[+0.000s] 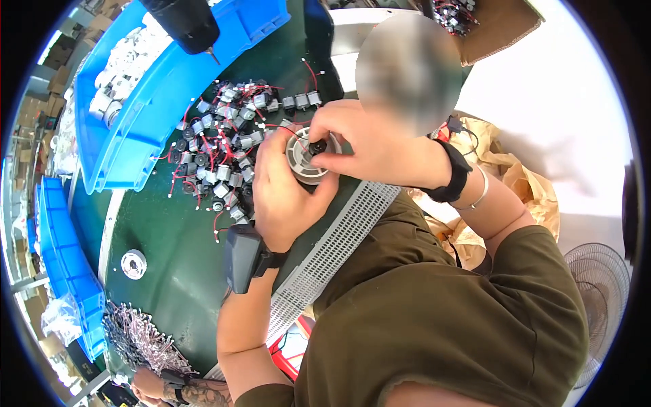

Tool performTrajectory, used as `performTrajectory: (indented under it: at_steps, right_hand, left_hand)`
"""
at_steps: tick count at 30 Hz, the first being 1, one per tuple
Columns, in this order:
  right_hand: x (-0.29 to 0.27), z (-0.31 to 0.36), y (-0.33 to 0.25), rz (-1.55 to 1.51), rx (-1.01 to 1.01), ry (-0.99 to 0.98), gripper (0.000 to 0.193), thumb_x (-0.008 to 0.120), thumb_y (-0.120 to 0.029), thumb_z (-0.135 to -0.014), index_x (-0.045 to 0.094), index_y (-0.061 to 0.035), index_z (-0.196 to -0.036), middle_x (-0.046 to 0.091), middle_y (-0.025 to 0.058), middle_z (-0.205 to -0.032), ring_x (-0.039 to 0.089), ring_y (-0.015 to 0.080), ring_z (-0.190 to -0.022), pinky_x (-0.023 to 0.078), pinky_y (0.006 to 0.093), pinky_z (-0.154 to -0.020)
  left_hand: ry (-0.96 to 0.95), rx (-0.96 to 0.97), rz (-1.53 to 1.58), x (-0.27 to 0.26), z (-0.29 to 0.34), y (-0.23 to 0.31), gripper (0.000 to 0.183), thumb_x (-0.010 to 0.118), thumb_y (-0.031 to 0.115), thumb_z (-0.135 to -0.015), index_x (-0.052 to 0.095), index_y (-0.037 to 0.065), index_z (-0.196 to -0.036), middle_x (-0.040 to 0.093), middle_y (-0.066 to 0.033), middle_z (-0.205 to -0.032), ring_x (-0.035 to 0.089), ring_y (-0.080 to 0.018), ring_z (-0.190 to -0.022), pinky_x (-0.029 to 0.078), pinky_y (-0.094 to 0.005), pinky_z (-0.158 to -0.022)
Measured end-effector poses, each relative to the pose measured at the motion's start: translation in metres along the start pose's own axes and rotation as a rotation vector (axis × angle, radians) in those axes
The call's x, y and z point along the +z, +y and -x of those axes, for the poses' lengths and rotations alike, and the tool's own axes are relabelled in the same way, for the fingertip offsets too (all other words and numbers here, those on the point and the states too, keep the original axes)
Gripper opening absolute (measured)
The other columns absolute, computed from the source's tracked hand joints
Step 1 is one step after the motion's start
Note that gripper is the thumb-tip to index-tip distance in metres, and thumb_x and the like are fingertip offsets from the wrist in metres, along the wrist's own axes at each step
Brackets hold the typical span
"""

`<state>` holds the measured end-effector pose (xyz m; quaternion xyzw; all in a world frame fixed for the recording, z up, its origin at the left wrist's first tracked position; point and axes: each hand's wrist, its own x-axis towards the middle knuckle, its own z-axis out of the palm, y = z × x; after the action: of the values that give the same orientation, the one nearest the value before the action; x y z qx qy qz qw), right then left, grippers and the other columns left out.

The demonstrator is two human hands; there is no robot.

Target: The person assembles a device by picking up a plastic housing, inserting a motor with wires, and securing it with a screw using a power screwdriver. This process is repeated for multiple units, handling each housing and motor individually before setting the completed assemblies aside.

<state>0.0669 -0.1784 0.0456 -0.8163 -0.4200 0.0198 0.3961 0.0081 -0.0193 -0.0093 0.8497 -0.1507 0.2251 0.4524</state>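
My left hand [288, 193] is wrapped around a round white plastic housing [298, 165], holding it above the green table by the front edge. Thumb and forefinger of my right hand [363, 146] pinch a small motor [317, 145] at the housing's middle; its black round end shows, and the rest is hidden in the housing and by my fingers. A thin wire runs out near my left fingertips. Just beyond my left hand lies a pile of small silver motors [224, 173] with red and black wires.
A blue bin [146, 139] of white plastic parts stands at the far left, with a black powered screwdriver [186, 27] hanging over it. Another white housing [133, 264] lies on the green table [180, 271]. A co-worker's hand [149, 384] is beside a wire bundle [146, 342]. A perforated strip [332, 254] lines the edge.
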Motion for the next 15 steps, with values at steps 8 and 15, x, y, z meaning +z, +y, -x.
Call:
performTrajectory:
  at_steps: [8, 15]
  right_hand:
    - [0.015, 0.003, 0.005, 0.213, -0.068, -0.039, 0.025, 0.067, 0.0, -0.063, 0.055, -0.0011, -0.085, 0.054, 0.0144, -0.085, 0.055, 0.0326, -0.078, 0.045, 0.0356, -0.069]
    - [-0.014, 0.0, 0.007, 0.114, -0.045, 0.118, 0.021, 0.054, 0.002, -0.082, 0.056, 0.0027, -0.103, 0.052, 0.0126, -0.108, 0.054, 0.0239, -0.093, 0.041, 0.0305, -0.085]
  left_hand:
    - [0.274, 0.062, -0.011, 0.012, 0.013, -0.009, 0.058, 0.075, 0.019, -0.053, 0.052, 0.0, -0.103, 0.055, -0.0175, -0.095, 0.054, -0.0367, -0.087, 0.044, -0.0444, -0.075]
    - [0.267, 0.263, -0.08, 0.002, 0.023, -0.005, 0.06, 0.074, 0.017, -0.059, 0.051, 0.003, -0.112, 0.051, -0.0224, -0.107, 0.053, -0.0375, -0.097, 0.041, -0.0452, -0.09]
